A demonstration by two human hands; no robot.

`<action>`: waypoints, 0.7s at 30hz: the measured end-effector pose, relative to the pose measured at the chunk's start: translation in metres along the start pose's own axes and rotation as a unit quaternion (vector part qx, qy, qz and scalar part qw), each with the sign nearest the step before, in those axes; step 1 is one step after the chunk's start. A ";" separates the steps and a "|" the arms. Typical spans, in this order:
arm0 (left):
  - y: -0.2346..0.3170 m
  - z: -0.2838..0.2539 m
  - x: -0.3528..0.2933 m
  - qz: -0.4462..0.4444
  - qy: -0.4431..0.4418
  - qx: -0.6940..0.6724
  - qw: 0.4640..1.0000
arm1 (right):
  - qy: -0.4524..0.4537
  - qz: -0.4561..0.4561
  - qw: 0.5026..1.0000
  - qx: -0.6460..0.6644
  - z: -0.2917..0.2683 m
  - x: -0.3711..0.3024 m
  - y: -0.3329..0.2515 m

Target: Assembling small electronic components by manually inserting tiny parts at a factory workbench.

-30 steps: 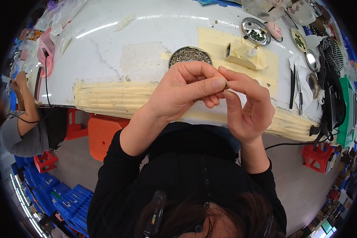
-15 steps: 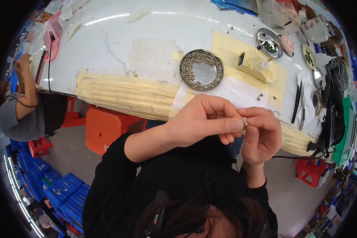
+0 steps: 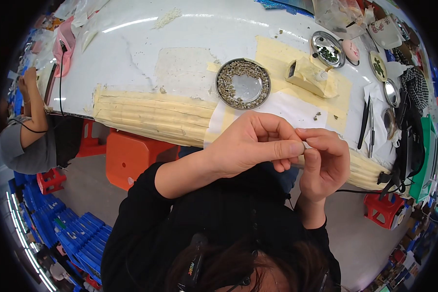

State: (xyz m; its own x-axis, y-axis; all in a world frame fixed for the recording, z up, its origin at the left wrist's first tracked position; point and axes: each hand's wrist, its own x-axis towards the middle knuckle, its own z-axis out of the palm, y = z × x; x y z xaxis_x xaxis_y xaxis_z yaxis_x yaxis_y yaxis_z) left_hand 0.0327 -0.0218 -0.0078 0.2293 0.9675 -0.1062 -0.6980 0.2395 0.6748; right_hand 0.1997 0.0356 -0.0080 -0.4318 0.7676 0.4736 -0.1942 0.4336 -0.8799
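Observation:
My left hand (image 3: pixel 255 144) and my right hand (image 3: pixel 324 159) meet in front of the table edge, fingertips touching. Between the pinched thumbs and index fingers shows a tiny pale piece (image 3: pixel 305 145), mostly hidden, so its kind cannot be told. Both hands are closed on it. Just beyond them stands a round metal dish (image 3: pixel 269 83) with many small grey-brown pieces heaped round its inside, its middle bare. Beside the dish, white paper (image 3: pixel 289 108) lies under a few small dark bits (image 3: pixel 317 116).
A tape-covered block (image 3: pixel 310 78) stands right of the dish. Tweezers (image 3: pixel 371 127), a metal tray of dark green pieces (image 3: pixel 327 51) and a green bin (image 3: pixel 420 163) are farther right. At far left sits another person (image 3: pixel 25 146); an orange stool (image 3: pixel 126 158) stands below the table.
Both hands have shifted slightly right, still pinched together, with the fingertips turned a little around the tiny piece. The table things appear slightly shifted left in the picture.

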 end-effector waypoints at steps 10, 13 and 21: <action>-0.001 -0.002 0.003 0.005 0.036 -0.055 0.998 | -0.006 -0.164 0.968 -0.192 0.010 0.004 0.006; -0.001 -0.003 0.003 0.008 0.029 -0.041 0.999 | 0.003 -0.101 0.989 -0.108 0.008 0.005 0.007; 0.003 0.000 0.002 -0.002 0.035 -0.017 0.999 | 0.000 -0.007 1.000 0.003 0.006 0.006 0.006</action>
State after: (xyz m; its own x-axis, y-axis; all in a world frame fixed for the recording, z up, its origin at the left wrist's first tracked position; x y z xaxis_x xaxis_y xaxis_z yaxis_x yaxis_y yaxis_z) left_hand 0.0314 -0.0196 -0.0058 0.1853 0.9695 -0.1603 -0.7206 0.2450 0.6487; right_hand 0.1912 0.0396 -0.0104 -0.4292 0.7614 0.4859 -0.2063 0.4411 -0.8734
